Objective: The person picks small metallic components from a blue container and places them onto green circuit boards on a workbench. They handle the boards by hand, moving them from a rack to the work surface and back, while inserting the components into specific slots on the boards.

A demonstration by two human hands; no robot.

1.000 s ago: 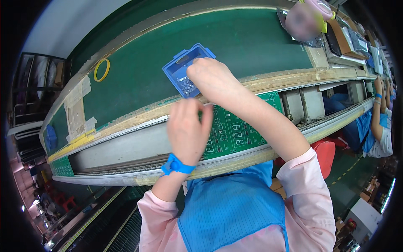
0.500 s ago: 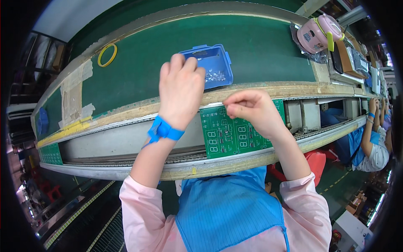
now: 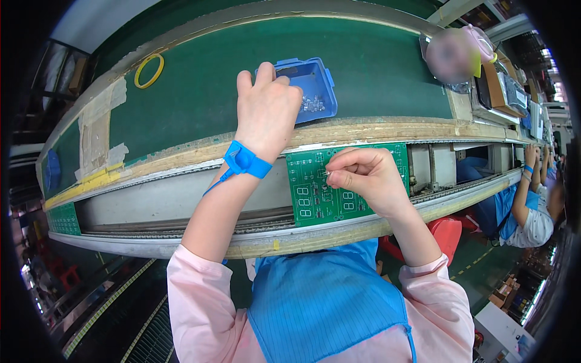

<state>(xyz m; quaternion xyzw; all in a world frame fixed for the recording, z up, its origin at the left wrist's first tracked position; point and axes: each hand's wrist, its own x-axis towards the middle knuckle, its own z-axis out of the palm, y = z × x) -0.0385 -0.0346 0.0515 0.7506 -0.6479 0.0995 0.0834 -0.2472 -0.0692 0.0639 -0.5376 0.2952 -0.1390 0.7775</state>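
Bin (image 3: 316,81) behind circuit board (image 3: 327,207)

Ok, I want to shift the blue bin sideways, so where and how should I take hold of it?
Probably pinch the right wall of the blue bin, coming from the right: a lip juts out there, while the left hand covers much of the opposite side. Keep it level, since small loose parts lie in its open top.
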